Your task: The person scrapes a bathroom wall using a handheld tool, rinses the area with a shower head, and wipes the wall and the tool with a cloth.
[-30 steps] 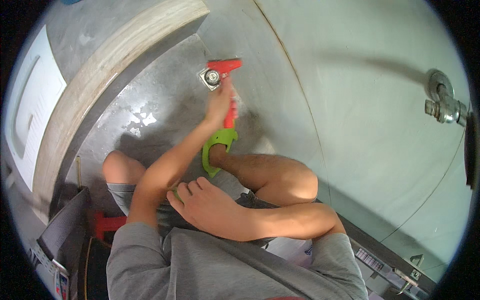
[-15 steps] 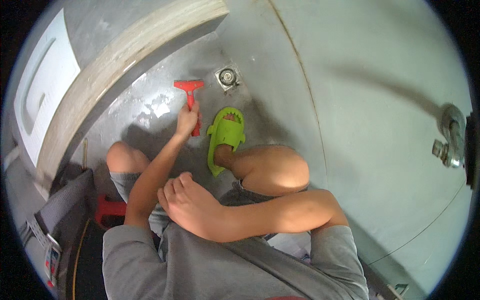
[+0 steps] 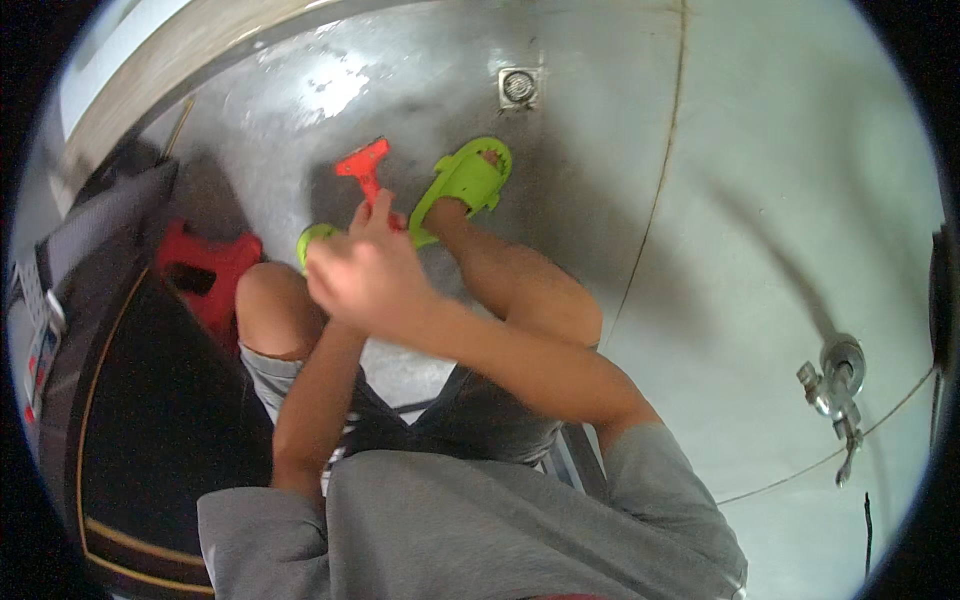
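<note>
A red scraper (image 3: pixel 364 172) with a wide flat head is held by its handle in my left hand (image 3: pixel 376 212), above the wet grey floor. My left fingers are wrapped round that handle, partly hidden behind my other hand. My right hand (image 3: pixel 365 280) crosses over my left wrist, smeared by motion. Its fingers look curled, but whether they grip anything is unclear. To the right of the scraper is a green slipper (image 3: pixel 466 185) on my foot. Part of the other green slipper (image 3: pixel 316 242) shows beside my right hand.
A square metal floor drain (image 3: pixel 518 89) lies ahead, near the pale wall (image 3: pixel 760 130). On that wall at right is a metal tap (image 3: pixel 838 380). A red plastic stool-like object (image 3: pixel 212 270) and a black panel with gold trim (image 3: pixel 170 420) stand at left. A raised ledge (image 3: pixel 190 55) curves along the far left.
My view has shifted, bringing the second slipper, the red object and the tap further into sight. My right hand has moved forward over my left wrist. The scraper has tilted and come nearer.
</note>
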`<state>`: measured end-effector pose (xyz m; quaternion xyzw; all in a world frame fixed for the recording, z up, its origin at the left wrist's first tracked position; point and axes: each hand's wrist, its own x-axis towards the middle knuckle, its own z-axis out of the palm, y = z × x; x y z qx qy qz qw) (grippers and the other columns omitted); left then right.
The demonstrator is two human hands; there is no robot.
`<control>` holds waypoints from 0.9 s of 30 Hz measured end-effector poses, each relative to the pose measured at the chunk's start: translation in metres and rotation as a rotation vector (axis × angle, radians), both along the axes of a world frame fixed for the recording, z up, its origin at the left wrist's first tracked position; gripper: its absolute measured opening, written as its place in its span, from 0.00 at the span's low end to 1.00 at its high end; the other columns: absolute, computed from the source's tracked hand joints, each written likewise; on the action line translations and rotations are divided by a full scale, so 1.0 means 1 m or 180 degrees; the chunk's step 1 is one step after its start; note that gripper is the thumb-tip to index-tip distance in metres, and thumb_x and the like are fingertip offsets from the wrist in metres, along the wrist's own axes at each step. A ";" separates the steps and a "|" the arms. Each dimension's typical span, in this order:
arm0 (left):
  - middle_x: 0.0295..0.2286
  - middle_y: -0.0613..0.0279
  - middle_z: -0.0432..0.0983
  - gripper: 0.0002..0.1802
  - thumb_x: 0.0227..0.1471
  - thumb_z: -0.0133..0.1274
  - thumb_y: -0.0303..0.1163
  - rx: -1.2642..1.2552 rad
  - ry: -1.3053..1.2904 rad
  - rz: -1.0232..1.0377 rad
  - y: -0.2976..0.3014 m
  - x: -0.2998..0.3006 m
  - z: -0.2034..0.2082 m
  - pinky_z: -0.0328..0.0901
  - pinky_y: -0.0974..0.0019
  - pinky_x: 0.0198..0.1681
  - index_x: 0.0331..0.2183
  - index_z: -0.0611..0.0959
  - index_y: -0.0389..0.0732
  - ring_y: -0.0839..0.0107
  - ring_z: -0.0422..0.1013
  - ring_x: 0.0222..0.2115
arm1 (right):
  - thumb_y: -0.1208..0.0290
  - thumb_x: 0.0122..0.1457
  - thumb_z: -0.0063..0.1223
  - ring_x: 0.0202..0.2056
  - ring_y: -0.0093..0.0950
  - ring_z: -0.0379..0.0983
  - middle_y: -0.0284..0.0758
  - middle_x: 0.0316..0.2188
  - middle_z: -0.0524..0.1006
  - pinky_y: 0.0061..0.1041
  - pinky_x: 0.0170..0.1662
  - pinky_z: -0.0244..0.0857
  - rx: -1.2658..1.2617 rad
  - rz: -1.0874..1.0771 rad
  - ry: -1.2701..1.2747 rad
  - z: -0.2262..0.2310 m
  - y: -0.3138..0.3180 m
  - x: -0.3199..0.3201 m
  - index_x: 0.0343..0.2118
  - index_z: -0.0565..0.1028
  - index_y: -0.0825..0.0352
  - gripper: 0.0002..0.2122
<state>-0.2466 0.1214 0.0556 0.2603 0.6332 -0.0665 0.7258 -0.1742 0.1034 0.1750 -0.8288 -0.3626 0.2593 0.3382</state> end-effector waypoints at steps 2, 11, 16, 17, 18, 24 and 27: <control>0.22 0.65 0.70 0.15 0.59 0.48 0.47 -0.0281 -0.2098 0.1326 -0.015 -0.033 -0.003 0.62 0.69 0.21 0.36 0.77 0.46 0.75 0.64 0.18 | 0.73 0.51 0.57 0.23 0.31 0.77 0.36 0.21 0.78 0.30 0.26 0.70 0.0656 -0.0634 0.0345 -0.015 -0.004 -0.012 0.27 0.76 0.64 0.02; 0.13 0.64 0.68 0.17 0.59 0.48 0.42 0.0843 -0.0039 -0.1278 -0.027 -0.080 0.137 0.60 0.64 0.12 0.28 0.73 0.38 0.72 0.66 0.09 | 0.69 0.59 0.54 0.26 0.19 0.71 0.31 0.25 0.78 0.20 0.32 0.67 -0.0256 -0.3397 0.0345 -0.025 -0.159 -0.041 0.33 0.79 0.68 0.08; 0.13 0.65 0.67 0.17 0.59 0.48 0.44 0.0949 -0.0150 -0.1281 0.013 -0.092 0.199 0.61 0.65 0.12 0.29 0.73 0.39 0.72 0.65 0.09 | 0.65 0.56 0.55 0.32 0.33 0.79 0.38 0.30 0.81 0.30 0.39 0.70 -0.1606 -0.2312 0.0628 0.073 -0.220 -0.079 0.38 0.79 0.66 0.11; 0.17 0.68 0.66 0.14 0.60 0.48 0.43 0.0567 -0.0104 -0.1196 0.023 -0.093 0.214 0.61 0.69 0.15 0.33 0.74 0.42 0.76 0.63 0.13 | 0.65 0.55 0.55 0.33 0.34 0.79 0.39 0.30 0.81 0.31 0.39 0.70 -0.1754 -0.2194 0.0692 0.085 -0.231 -0.089 0.38 0.79 0.66 0.12; 0.17 0.68 0.66 0.13 0.59 0.48 0.43 0.0503 -0.0147 -0.1082 0.030 -0.100 0.217 0.61 0.69 0.15 0.35 0.74 0.42 0.75 0.63 0.13 | 0.65 0.55 0.55 0.33 0.36 0.79 0.40 0.31 0.81 0.31 0.40 0.71 -0.1913 -0.2084 0.0743 0.098 -0.242 -0.098 0.39 0.79 0.66 0.12; 0.23 0.65 0.69 0.11 0.59 0.49 0.33 0.0364 -0.0947 -0.0908 0.048 -0.102 0.261 0.62 0.71 0.17 0.43 0.72 0.39 0.77 0.64 0.15 | 0.69 0.56 0.54 0.30 0.25 0.77 0.37 0.30 0.81 0.26 0.38 0.70 -0.1479 -0.2844 0.1431 0.200 -0.248 -0.114 0.41 0.77 0.70 0.12; 0.23 0.66 0.69 0.14 0.57 0.52 0.28 0.0613 -0.1266 -0.1131 0.057 -0.092 0.293 0.62 0.72 0.19 0.45 0.71 0.40 0.78 0.64 0.16 | 0.74 0.58 0.51 0.29 0.21 0.75 0.33 0.29 0.79 0.22 0.36 0.70 -0.0524 -0.3418 0.1585 0.252 -0.223 -0.101 0.42 0.76 0.71 0.10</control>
